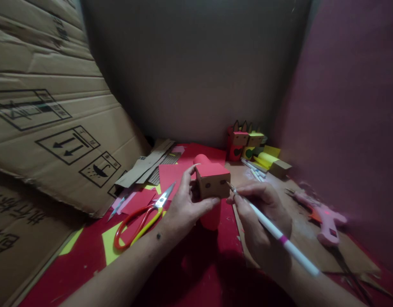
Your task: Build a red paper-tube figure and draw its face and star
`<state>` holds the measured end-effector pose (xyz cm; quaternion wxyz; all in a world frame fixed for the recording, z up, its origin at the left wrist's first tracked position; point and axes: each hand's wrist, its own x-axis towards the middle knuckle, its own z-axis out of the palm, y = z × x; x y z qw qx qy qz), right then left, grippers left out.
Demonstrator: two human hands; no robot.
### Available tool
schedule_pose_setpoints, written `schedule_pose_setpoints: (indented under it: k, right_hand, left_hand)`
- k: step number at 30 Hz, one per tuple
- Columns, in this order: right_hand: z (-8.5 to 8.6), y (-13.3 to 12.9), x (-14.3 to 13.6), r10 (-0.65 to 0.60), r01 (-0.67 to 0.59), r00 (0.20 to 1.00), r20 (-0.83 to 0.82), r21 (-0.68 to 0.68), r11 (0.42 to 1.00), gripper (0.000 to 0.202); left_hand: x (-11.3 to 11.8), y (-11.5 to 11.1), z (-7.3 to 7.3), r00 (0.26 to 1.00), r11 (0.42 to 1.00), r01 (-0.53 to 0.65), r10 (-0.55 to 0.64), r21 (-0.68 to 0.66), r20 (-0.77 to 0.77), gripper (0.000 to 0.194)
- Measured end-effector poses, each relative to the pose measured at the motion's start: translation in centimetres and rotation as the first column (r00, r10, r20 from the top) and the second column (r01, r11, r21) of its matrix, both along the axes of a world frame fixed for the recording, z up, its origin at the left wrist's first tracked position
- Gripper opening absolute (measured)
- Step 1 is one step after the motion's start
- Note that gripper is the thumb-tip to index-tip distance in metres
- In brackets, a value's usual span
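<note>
Fingers of my left hand (183, 209) curl around a small brown box (212, 185) with a red top, spread only as wide as it needs; one reaches the upper left edge, and my thumb lies along the bottom of the front. Two dark eyes show on that front, facing me, and the box sits at the top of a red tube (210, 219), above the red table (190, 268). Just to the right of the box, my right hand (263, 213) has its thumb and fingertips pinched close together on a white pen (267, 224) with a purple band. Its tip is at the right-hand eye; whether it touches the surface, I cannot tell. Left of the box and a little nearer me lie the scissors (158, 204), blades apart, with red and yellow handles, and yellow paper (110, 245) lies partly under them. Farther left, a big cardboard sheet (65, 117) printed with arrows and an umbrella slopes up. Behind the box, to its left, are red paper (171, 175) and cardboard strips (143, 168); behind it to the right stand a red figure (237, 145) and a yellow figure (250, 147), with a yellow roll (268, 161) and white pens (258, 174) near them. Well to the right of the box, a pink glue gun (327, 219) rests on a brown board (301, 232).
</note>
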<state>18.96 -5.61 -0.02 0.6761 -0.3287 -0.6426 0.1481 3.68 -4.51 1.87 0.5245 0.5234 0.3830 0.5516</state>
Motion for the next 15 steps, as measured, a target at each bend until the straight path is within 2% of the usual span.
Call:
schedule_pose_setpoints:
  k: [8, 15]
  right_hand:
    - [-0.02, -0.21, -0.07, 0.041, -0.043, 0.997, -0.062, -0.028, 0.999, 0.006]
    - [-0.23, -0.07, 0.03, 0.087, -0.086, 0.995, -0.04, 0.041, 0.996, 0.012]
  left_hand:
    - [-0.02, -0.2, -0.12, 1.0, 1.0, 0.005, -0.005, 0.01, 0.008, 0.081]
    - [-0.17, 0.05, -0.36, 0.999, 0.999, 0.035, -0.035, 0.018, 0.03, 0.083]
